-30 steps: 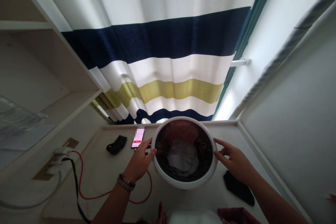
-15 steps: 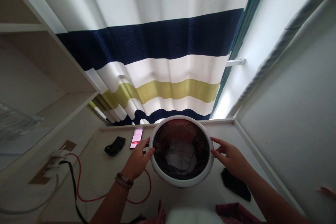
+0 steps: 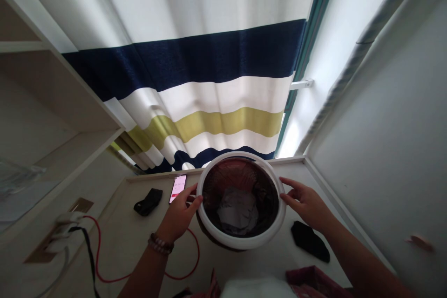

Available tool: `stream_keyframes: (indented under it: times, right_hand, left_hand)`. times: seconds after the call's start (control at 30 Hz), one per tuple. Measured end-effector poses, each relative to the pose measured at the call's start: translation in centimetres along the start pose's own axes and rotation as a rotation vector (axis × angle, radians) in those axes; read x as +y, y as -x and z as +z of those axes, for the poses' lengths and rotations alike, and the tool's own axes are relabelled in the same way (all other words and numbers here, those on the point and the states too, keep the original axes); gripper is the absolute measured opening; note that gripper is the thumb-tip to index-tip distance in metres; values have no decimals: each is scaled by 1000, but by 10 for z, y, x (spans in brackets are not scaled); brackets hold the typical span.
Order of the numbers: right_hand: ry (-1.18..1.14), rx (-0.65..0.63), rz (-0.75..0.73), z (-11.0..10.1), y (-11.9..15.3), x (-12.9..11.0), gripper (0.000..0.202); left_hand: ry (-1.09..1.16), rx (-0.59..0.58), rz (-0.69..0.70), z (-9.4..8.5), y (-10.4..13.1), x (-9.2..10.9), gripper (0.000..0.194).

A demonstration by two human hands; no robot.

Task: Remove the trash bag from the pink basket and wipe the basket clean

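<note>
A round trash bin with a white rim [image 3: 240, 242] stands in front of me at the middle of the desk. Its inside is reddish, lined with a dark bag [image 3: 267, 195], and something grey and crumpled [image 3: 238, 210] shows at the bottom. My left hand [image 3: 179, 212], with a beaded bracelet at the wrist, pinches the rim on the left. On the opposite side my right hand [image 3: 302, 201] grips the rim between thumb and fingers. Black folded cloth [image 3: 310, 241] lies below my right hand. A smaller black item [image 3: 148, 202] rests left of my left hand.
A phone [image 3: 177, 189] with a lit screen lies behind my left hand. A red cable [image 3: 113, 281] and a black cable run from plugs in a wall socket [image 3: 57, 237]. Shelving [image 3: 87, 149] stands at left, a striped curtain [image 3: 209, 63] at the back, a wall at right.
The view has shifted slightly, so most things sit a little further left. The bin is tilted slightly differently, with more of its outer left side showing. Both hands keep their hold on its rim.
</note>
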State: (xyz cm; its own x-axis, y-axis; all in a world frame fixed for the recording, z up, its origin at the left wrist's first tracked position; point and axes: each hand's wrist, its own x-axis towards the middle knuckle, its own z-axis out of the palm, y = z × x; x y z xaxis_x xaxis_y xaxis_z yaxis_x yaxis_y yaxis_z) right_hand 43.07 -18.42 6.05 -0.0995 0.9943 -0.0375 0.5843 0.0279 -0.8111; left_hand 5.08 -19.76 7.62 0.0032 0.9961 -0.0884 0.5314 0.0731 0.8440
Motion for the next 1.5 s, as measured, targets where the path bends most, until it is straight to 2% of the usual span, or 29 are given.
stream_keyframes:
  times: [0.27, 0.47, 0.67, 0.83, 0.97, 1.13, 1.23, 1.33, 1.5]
  right_hand:
    - [64, 63, 59, 4, -1, 17, 63]
    - [215, 210, 99, -8, -3, 44, 62]
    - [273, 269, 133, -32, 2, 85, 56]
    - [112, 374, 182, -51, 7, 142, 55]
    - [-14, 575, 319, -70, 15, 201, 56]
    - [16, 842, 437, -78, 24, 266, 54]
    - [53, 937, 486, -66, 21, 298, 54]
    - [126, 969, 527, -45, 11, 322, 54]
    - [286, 930, 555, -12, -6, 338, 53]
  left_hand:
    - [-44, -6, 51, 6, -6, -3, 48]
    - [-88, -42, 197, 28, -2, 17, 42]
    - [-132, -144, 337, 54, -5, 43, 47]
    - [-188, -222, 439, 67, -16, 52, 48]
    - [-255, -117, 475, 62, -28, 39, 44]
    - [-316, 79, 386, 37, -46, 1, 42]
    - [-295, 142, 282, 27, -52, -25, 44]
    - [-277, 183, 195, 27, -50, -44, 49]
    - [-51, 195, 66, 38, -42, -57, 57]
